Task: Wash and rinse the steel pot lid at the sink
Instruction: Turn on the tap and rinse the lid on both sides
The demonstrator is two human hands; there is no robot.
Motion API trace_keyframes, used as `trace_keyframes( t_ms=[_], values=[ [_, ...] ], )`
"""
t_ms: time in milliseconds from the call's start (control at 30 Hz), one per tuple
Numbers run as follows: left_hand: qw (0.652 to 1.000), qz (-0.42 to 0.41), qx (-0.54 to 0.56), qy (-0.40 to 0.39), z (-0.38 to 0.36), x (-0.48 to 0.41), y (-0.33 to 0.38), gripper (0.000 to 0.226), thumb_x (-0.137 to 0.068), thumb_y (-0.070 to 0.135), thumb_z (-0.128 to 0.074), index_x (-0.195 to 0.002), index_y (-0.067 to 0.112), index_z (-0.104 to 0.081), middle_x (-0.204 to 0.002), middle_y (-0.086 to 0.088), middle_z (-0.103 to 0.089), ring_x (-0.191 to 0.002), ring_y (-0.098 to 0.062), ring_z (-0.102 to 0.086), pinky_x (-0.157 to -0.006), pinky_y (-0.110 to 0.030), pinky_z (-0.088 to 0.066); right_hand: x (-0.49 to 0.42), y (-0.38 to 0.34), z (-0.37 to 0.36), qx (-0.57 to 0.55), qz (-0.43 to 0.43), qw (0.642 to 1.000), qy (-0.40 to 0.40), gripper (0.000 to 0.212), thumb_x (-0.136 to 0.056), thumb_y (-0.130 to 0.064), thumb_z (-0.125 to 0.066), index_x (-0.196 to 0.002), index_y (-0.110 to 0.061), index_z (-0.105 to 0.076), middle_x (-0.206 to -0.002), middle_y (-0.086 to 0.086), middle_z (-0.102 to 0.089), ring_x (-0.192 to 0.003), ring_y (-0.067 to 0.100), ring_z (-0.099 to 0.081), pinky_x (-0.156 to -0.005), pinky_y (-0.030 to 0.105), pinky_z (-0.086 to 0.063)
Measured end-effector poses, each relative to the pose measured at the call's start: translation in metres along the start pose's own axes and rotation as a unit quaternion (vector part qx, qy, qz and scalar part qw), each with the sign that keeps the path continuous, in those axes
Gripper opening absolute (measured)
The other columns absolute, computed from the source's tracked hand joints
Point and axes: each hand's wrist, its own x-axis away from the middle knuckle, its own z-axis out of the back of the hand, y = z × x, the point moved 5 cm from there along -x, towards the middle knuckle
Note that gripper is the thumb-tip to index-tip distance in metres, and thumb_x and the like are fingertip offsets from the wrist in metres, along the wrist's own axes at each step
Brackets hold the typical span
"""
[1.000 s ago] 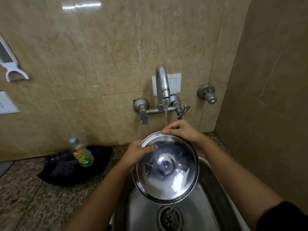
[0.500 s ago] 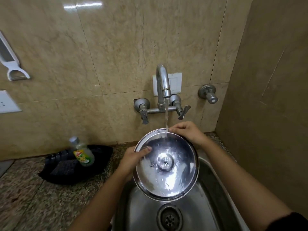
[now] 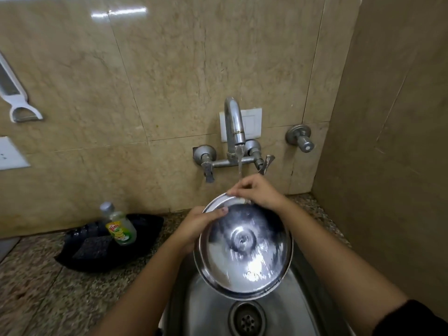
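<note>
STEP: rinse | steel pot lid (image 3: 243, 248): lower centre of frame, tilted over sink (image 3: 286, 314) | left hand (image 3: 194, 225): clamped on left rim | right hand (image 3: 258, 192): shifted along top rim under tap (image 3: 234, 124) stream, fingers closed on edge | CHANGE: lid turned; rinsing progresses.

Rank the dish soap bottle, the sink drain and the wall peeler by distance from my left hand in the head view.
1. Sink drain, below the left hand.
2. Dish soap bottle, left on the counter.
3. Wall peeler, far upper left.
</note>
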Motion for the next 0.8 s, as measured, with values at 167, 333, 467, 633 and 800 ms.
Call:
trace_keyframes(
  t_ms=[167, 333, 467, 633, 800],
  values=[
    [0.999, -0.046, -0.021, 0.018, 0.001, 0.002, 0.004, 0.024, -0.082, 0.019, -0.071, -0.1, 0.004, -0.074, -0.099, -0.023, -0.073, -0.092, -0.04, -0.069, -0.088, -0.048, -0.053, -0.003, 0.002, 0.006, -0.009, -0.011, 1.0, -0.01, 0.019, -0.077, -0.024, -0.077, -0.086, -0.007, -0.075, -0.086, 0.017, -0.074, -0.075, 0.022, -0.066, -0.077, 0.037, -0.054],
    [0.999, -0.022, -0.002, 0.025, 0.01, 0.006, -0.006, 0.021, -0.086, 0.019, -0.067, -0.096, 0.001, -0.074, -0.094, -0.022, -0.074, -0.081, -0.031, -0.07, -0.077, -0.037, -0.056, 0.009, 0.017, 0.016, -0.056, -0.043, 0.997, 0.021, 0.019, -0.083, -0.016, -0.071, -0.09, 0.001, -0.073, -0.072, 0.006, -0.07, -0.061, 0.007, -0.065, -0.065, 0.024, -0.051],
    [0.991, -0.051, -0.12, -0.006, -0.006, 0.0, 0.006, 0.023, -0.084, 0.021, -0.07, -0.094, 0.0, -0.074, -0.094, -0.025, -0.073, -0.082, -0.028, -0.066, -0.081, -0.039, -0.051, 0.004, -0.001, -0.026, -0.012, 0.007, 0.998, -0.061, 0.011, -0.078, -0.009, -0.074, -0.085, -0.001, -0.075, -0.067, 0.0, -0.069, -0.059, 0.0, -0.06, -0.061, 0.013, -0.046],
    [0.997, -0.054, -0.01, 0.062, 0.014, 0.007, 0.0, 0.023, -0.085, 0.022, -0.067, -0.088, 0.001, -0.074, -0.082, -0.016, -0.075, -0.071, -0.025, -0.069, -0.066, -0.031, -0.056, 0.01, 0.018, 0.013, -0.066, -0.061, 0.995, 0.041, 0.018, -0.08, -0.019, -0.073, -0.087, -0.001, -0.073, -0.073, 0.004, -0.071, -0.062, 0.008, -0.066, -0.065, 0.021, -0.051],
    [0.995, -0.037, -0.082, 0.044, 0.008, 0.002, -0.006, 0.035, -0.089, 0.04, -0.059, -0.09, 0.009, -0.076, -0.095, -0.015, -0.076, -0.088, -0.028, -0.072, -0.082, -0.038, -0.055, 0.011, 0.017, -0.005, -0.055, -0.04, 0.996, 0.052, 0.015, -0.079, -0.017, -0.075, -0.084, -0.003, -0.074, -0.074, 0.009, -0.071, -0.066, 0.013, -0.064, -0.067, 0.027, -0.052]
  ],
)
